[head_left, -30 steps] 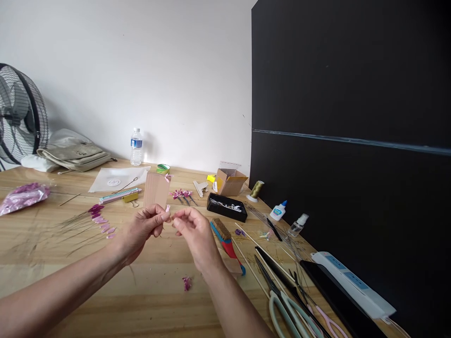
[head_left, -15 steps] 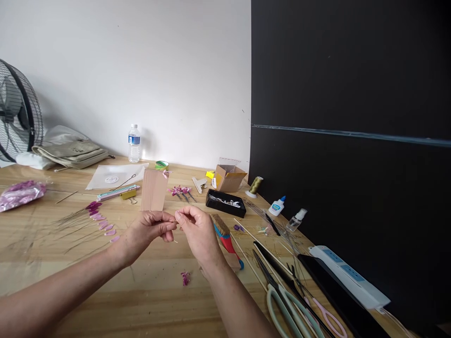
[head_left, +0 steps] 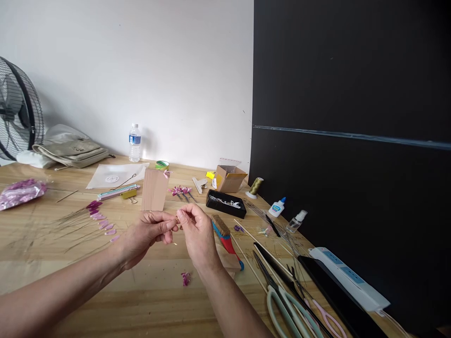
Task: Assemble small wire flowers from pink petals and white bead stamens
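My left hand [head_left: 148, 233] and my right hand [head_left: 197, 231] meet over the wooden table [head_left: 52, 263], fingertips pinched together on a thin wire [head_left: 174, 242] whose end sticks out below them. What else sits in the pinch is too small to make out. A tan card [head_left: 154, 189] with a pink bit at its top corner stands just behind the hands. A small purple scrap [head_left: 185, 278] lies on the table below my right wrist.
Purple petals on wires [head_left: 100, 220] lie left. A brush [head_left: 225, 234], scissors [head_left: 289, 305], sticks and a power strip [head_left: 348, 277] lie right, by a black board [head_left: 352, 141]. Behind: black tray [head_left: 226, 203], cardboard box [head_left: 229, 179], thread spool [head_left: 256, 186], glue bottle [head_left: 276, 207], water bottle [head_left: 134, 142], fan [head_left: 17, 112].
Both hands lowered away from the tan card and drew their fingertips together; the left hand no longer touches the card. In the last half second they hardly moved.
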Demonstrator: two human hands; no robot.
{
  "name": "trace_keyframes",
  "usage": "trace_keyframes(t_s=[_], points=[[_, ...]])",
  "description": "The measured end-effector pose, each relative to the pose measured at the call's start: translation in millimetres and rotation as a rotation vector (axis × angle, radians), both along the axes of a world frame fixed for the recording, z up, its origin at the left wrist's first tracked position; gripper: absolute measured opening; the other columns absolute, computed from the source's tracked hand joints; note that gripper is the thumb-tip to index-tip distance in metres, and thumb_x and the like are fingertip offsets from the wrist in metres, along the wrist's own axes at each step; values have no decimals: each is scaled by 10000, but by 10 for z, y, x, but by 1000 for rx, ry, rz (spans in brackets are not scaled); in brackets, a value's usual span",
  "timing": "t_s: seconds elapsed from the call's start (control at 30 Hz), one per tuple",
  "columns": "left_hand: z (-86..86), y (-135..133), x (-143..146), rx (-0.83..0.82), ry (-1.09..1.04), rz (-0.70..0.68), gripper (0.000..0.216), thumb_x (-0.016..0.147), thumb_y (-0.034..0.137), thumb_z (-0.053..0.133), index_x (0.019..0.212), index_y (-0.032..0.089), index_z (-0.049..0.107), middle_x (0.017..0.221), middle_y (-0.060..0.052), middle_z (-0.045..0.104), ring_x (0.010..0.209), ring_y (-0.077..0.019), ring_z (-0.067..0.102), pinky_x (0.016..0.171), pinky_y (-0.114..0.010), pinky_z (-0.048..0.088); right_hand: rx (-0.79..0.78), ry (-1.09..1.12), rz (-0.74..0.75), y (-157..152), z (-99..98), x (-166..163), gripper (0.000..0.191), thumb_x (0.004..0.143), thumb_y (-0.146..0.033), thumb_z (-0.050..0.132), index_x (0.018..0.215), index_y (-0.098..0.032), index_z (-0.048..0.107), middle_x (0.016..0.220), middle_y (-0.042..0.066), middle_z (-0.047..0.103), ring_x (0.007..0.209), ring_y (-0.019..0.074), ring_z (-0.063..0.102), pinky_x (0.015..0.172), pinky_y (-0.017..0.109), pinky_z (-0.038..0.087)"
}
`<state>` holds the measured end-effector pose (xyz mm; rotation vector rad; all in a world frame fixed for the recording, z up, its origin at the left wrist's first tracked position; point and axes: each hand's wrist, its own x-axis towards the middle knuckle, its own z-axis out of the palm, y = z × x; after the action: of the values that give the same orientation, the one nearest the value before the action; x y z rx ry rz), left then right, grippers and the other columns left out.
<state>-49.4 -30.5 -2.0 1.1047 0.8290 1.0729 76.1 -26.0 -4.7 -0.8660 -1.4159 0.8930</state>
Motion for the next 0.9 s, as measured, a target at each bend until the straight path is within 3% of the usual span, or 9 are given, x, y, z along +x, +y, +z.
trace_keyframes(t_s=[0.4,0.63,0.9], points=[[-38,-13,-3,-63,-121,-65,156,672,298,684,613,153,681,435,50,512,455,-43,394,497,-145,327,12,32,-19,2,-32,-31,133,795,-259,475,686,-183,486,564,-42,488,546,107,499,557,233,409],[2,-7,-4,-91,-72,-31,151,577,283,749,649,160,697,453,58,524,417,-32,376,481,-165,317,-8,29,-26,14,-58,-23,145,785,-285,483,688,-178,491,588,-33,488,552,106,484,553,237,410],[41,-11,-10,-4,73,12,153,573,305,735,647,179,692,558,36,606,401,-43,417,493,-214,342,-3,-26,-59,-5,-37,-14,148,781,-279,469,671,-181,480,600,-31,495,545,105,492,536,226,410]])
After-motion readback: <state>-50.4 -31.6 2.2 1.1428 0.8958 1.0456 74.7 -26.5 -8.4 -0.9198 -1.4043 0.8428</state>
